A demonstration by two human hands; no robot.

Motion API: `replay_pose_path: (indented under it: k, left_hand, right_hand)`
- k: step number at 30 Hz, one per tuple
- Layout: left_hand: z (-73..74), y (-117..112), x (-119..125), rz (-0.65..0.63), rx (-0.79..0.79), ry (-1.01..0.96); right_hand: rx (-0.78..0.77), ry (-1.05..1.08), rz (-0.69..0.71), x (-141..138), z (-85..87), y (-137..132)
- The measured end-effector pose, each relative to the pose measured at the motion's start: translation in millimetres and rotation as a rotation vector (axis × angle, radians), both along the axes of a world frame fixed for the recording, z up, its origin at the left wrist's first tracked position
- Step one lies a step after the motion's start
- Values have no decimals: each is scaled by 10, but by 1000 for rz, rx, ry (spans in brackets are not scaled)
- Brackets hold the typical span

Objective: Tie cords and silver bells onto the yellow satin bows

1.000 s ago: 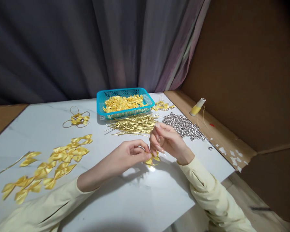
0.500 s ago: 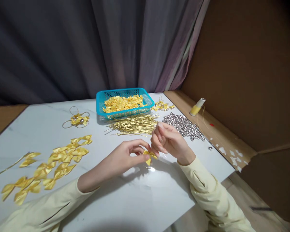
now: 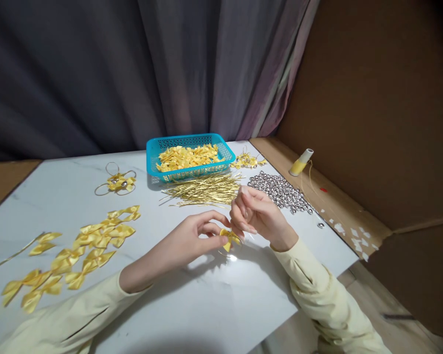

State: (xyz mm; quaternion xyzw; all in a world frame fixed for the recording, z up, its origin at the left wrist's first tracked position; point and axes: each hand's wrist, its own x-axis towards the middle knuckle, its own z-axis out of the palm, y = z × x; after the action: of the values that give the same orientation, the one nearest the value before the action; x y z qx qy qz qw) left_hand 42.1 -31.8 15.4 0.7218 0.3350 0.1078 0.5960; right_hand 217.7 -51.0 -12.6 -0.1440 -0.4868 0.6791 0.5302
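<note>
Over the white tabletop, my left hand [image 3: 201, 233] pinches a small yellow ribbon bow [image 3: 228, 241] between thumb and fingers. A thin gold wire loop [image 3: 225, 254] curves out below that bow. My right hand [image 3: 258, 214] is closed beside it, fingers curled and thumb pressed in, its lower fingertips at the bow's right edge. Whatever lies inside those fingers is too small or hidden to make out. On the left, several loose yellow bows [image 3: 96, 236] lie in rows, and a gold wire stem [image 3: 16, 255] touches one bow at the far left.
A blue basket [image 3: 153, 169] full of yellow bows stands at the back. Before it lies a pile of gold wire stems [image 3: 203, 191]. Silver beads [image 3: 276, 191] are heaped at the right. Finished-looking looped bows [image 3: 121, 183] sit at left; a thread spool [image 3: 300, 163] stands far right.
The bow in my left hand has turned slightly, and more of its gold wire loop shows. Both hands stay in nearly the same place.
</note>
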Motion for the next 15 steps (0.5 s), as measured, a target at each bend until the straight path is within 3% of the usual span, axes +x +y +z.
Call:
replay_pose_path:
  k: [15]
  left_hand:
    - [-39, 20, 6, -4, 50, 9]
  right_hand:
    - [35, -99, -119, 27, 18, 19]
